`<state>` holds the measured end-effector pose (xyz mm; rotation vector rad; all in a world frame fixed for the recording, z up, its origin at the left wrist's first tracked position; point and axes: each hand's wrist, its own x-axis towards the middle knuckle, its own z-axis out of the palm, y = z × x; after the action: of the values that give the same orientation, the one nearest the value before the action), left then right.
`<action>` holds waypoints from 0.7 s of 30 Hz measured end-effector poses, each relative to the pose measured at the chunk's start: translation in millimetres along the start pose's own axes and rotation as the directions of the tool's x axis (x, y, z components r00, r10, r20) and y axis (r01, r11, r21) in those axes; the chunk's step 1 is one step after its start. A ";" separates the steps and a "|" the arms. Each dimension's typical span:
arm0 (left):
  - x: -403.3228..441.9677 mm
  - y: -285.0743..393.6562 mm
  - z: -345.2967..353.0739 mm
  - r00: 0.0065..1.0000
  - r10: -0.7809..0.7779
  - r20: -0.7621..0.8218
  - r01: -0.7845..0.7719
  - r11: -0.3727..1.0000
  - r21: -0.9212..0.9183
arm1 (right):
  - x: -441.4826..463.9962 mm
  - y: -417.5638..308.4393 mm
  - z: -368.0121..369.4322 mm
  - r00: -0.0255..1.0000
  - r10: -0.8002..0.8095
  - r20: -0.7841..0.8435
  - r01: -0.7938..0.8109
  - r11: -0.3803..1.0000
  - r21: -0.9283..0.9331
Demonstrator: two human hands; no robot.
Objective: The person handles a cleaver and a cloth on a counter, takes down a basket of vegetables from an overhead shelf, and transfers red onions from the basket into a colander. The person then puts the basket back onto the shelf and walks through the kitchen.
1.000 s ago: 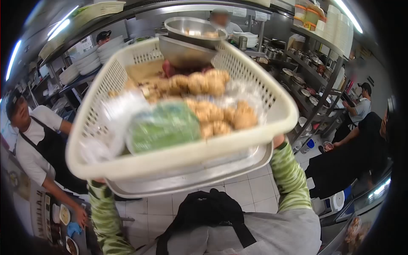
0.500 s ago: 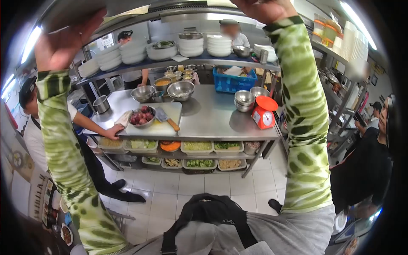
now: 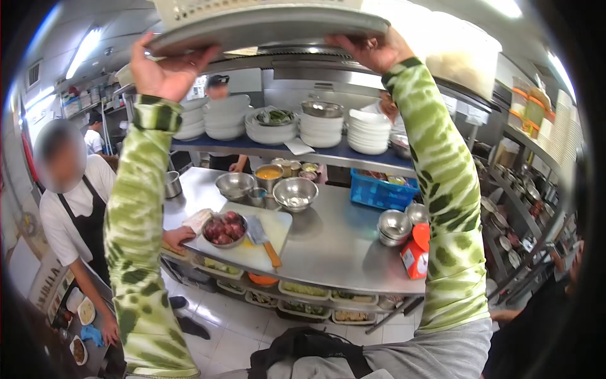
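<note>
Overhead, a wide grey tray with a rounded edge (image 3: pixel 271 30) is held up by both my hands. My left hand (image 3: pixel 165 72) grips its left side from below, fingers under the rim. At the other end my right hand (image 3: pixel 375 50) has hold of the right side in the same way. A white perforated basket (image 3: pixel 252 9) shows just above the tray; whether it rests on the tray I cannot tell. Patterned green sleeves cover both forearms.
A steel table (image 3: pixel 334 234) ahead carries a bowl of red onions (image 3: pixel 224 228), a cleaver (image 3: pixel 265 243), steel bowls (image 3: pixel 295 194), a blue crate (image 3: pixel 382 188) and a red scale (image 3: pixel 415 252). Stacked white plates (image 3: pixel 322 129) line the shelf above. Co-workers stand left, right and behind the table.
The view has tilted up, bringing the tray and basket into sight. My hands appear lower and closer together in the picture, on the tray's edge.
</note>
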<state>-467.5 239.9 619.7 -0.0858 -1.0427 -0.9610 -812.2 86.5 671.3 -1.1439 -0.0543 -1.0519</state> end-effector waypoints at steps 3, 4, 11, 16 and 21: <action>37.7 -23.7 -33.2 0.999 -0.039 -0.010 0.039 0.998 -0.041 | 5.3 26.0 10.1 0.978 -0.119 -0.173 0.102 0.990 -0.100; 53.7 -29.9 -44.5 0.998 -0.066 0.005 0.066 0.997 -0.036 | 20.1 26.3 0.9 0.974 -0.107 -0.199 0.102 0.994 -0.034; 131.7 -75.8 -98.9 0.990 -0.142 0.020 0.142 0.990 -0.022 | 78.7 33.7 -65.2 0.942 -0.160 -0.294 0.176 0.984 0.030; 181.9 -105.7 -144.7 0.982 -0.176 0.073 0.182 0.980 -0.078 | 106.2 41.6 -80.0 0.875 -0.296 -0.383 0.286 0.955 -0.083; 188.3 -125.7 -167.4 0.987 -0.156 0.034 0.159 0.983 -0.088 | 110.9 40.5 -89.4 0.881 -0.279 -0.381 0.159 0.935 -0.316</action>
<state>-411.9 -36.0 627.1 -0.0923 -1.0418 -1.1536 -763.6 -52.8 658.9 -1.1525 0.3220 -1.5328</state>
